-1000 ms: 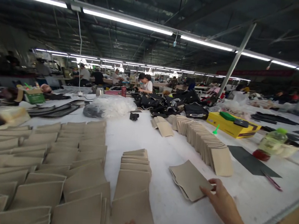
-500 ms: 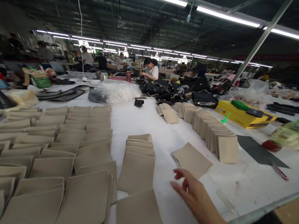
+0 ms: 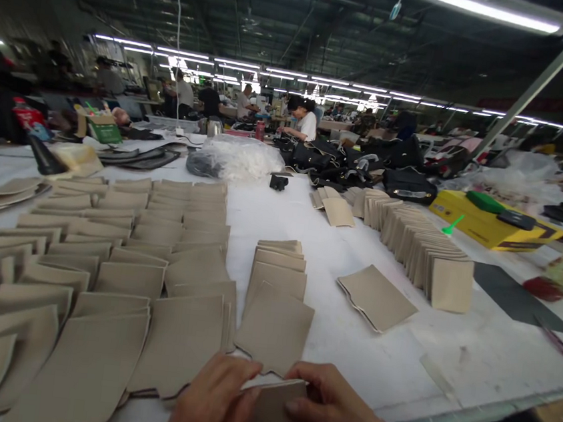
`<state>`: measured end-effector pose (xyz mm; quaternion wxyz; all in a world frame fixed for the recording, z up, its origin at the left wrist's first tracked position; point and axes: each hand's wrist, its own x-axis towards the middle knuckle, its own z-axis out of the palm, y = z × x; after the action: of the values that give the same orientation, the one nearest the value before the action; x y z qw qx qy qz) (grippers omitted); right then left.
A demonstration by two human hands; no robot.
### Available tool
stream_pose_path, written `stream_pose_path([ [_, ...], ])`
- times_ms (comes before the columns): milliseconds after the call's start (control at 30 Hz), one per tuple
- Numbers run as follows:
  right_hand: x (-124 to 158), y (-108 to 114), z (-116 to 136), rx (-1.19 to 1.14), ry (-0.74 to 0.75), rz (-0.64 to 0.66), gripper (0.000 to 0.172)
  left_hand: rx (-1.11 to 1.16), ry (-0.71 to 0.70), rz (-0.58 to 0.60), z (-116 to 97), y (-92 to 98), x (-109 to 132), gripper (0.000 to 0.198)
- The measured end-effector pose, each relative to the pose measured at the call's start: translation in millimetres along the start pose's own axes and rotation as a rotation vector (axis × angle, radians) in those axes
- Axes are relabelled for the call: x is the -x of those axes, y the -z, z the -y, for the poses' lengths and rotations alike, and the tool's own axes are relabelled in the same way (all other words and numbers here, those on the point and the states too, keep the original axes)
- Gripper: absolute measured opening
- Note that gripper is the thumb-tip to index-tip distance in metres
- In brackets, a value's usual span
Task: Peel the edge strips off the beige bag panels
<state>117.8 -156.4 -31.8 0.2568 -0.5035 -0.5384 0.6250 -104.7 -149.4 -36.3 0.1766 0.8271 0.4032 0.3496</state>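
At the bottom centre, my left hand [image 3: 216,399] and my right hand [image 3: 331,407] pinch the upper edge of a taupe panel [image 3: 272,418] from its two sides. Its lower part runs out of view. Just beyond my fingers, another panel [image 3: 277,325] lies on a short overlapping row. Many overlapping rows of like panels [image 3: 180,335] spread over the left side. Right of the short row rests a small separate stack [image 3: 377,298]. Farther right, a long fanned row of panels [image 3: 452,283] reaches back across the table.
A yellow box [image 3: 491,223] stands at the right, near a dark sheet [image 3: 518,296] and a pen [image 3: 554,337]. Behind are black bags [image 3: 327,162], a plastic-wrapped bundle [image 3: 241,160] and a small black object [image 3: 279,182]. A person [image 3: 304,119] works farther back.
My right hand has moved down from beside the separate stack to the panel at the bottom. My left hand has come further into view. The view has shifted, and the short row's front panels lie differently.
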Motion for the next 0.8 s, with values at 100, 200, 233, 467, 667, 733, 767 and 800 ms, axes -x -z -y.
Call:
stream_pose_path([
  [100,4.1,-9.9,7.9,-0.055,0.027,0.066,0.022,0.206,0.364,0.384,7.1,22.6,-23.1,0.023],
  [200,5.2,-16.3,11.2,-0.016,-0.002,0.113,0.022,0.425,0.609,0.628,6.1,35.3,-33.2,0.022],
  [233,5.4,-17.8,11.7,0.012,-0.003,0.114,0.021,0.493,0.652,0.66,4.8,38.1,-33.7,0.021],
  [467,6.8,-23.7,11.7,0.383,0.142,0.075,0.013,0.684,0.765,0.784,12.9,42.6,-27.1,0.02],
  [667,8.5,-33.0,0.0,0.861,0.437,-0.08,0.034,0.721,0.835,0.829,17.7,40.0,-25.2,0.016],
  [733,8.3,-40.0,-2.6,0.954,0.577,-0.174,0.038,0.718,0.819,0.814,15.2,39.9,-25.6,0.015],
  [767,7.5,-43.8,-3.2,0.981,0.643,-0.221,0.036,0.715,0.809,0.804,14.4,39.3,-25.4,0.015],
  [800,6.4,-47.6,-3.4,0.994,0.696,-0.263,0.034,0.709,0.8,0.795,14.1,38.4,-24.8,0.015],
])
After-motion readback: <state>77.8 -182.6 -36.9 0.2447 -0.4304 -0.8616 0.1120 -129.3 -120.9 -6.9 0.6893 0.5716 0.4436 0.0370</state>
